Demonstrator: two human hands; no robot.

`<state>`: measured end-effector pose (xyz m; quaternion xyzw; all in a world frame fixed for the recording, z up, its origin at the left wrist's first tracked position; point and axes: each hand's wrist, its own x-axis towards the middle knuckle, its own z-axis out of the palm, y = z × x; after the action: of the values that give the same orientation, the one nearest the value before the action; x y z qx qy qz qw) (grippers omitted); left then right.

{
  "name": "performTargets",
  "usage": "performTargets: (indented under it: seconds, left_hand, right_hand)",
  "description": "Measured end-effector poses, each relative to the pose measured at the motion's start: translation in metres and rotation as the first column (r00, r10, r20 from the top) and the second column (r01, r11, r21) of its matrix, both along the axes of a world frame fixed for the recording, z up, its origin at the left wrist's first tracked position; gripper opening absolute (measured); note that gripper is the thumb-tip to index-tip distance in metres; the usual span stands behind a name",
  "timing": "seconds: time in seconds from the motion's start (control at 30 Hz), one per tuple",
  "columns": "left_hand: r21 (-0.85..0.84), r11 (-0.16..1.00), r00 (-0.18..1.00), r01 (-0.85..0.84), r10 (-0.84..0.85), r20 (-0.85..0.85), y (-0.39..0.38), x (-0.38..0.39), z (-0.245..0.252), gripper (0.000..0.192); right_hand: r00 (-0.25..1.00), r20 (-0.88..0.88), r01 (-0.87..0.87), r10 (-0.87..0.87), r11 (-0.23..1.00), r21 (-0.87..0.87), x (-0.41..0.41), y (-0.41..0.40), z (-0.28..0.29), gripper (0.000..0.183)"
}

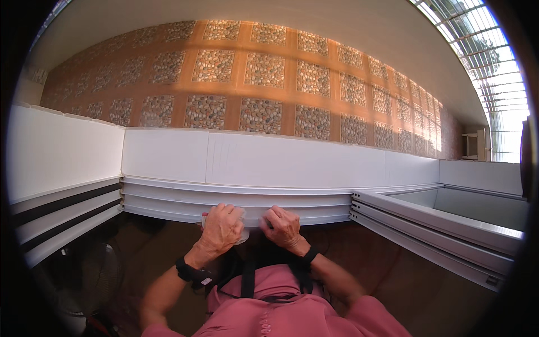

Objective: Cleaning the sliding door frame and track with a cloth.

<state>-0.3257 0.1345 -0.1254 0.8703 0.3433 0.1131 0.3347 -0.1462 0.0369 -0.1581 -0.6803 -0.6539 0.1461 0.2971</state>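
Observation:
My left hand [223, 231] is closed around a crumpled white cloth or tissue [243, 238], part of which pokes out below the fingers. It rests at the near edge of a white metal sliding-window track [168, 201] with several raised rails. Beside it, my right hand [285, 223] is curled over the same track, its fingertips blurred. Whether that hand holds anything is hidden. Both wrists wear black bands, and a small dark device hangs by the left one [198, 276].
Sliding window frames [421, 215] stand stacked at the right. On the left rises the window jamb [71, 206] with dark strips. Past the white sill [294, 162] lies a floor of pebble-patterned tiles [263, 69]. A fan [92, 278] stands low at left. Metal bars [484, 54] show at upper right.

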Motion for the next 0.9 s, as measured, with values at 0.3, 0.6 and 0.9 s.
performTargets:
  seconds: [0.3,0.6,0.9]
  left_hand:
    - [-0.228,0.959,0.981,0.171,-0.143,0.134,0.000,0.070,-0.004,0.008]
    - [-0.300,0.900,0.938,0.317,-0.251,0.238,-0.052,0.179,-0.034,0.007]
    - [-0.510,0.781,0.862,0.361,-0.071,0.502,-0.043,0.235,-0.007,0.022]
  right_hand:
    - [0.988,-0.139,-0.062,0.070,0.996,0.060,0.032,-0.052,0.022,0.017]
    - [0.955,-0.194,0.223,-0.225,0.974,-0.032,0.041,-0.095,0.013,0.011]
    - [0.788,-0.202,0.549,-0.581,0.813,-0.195,0.068,-0.145,-0.031,0.013]
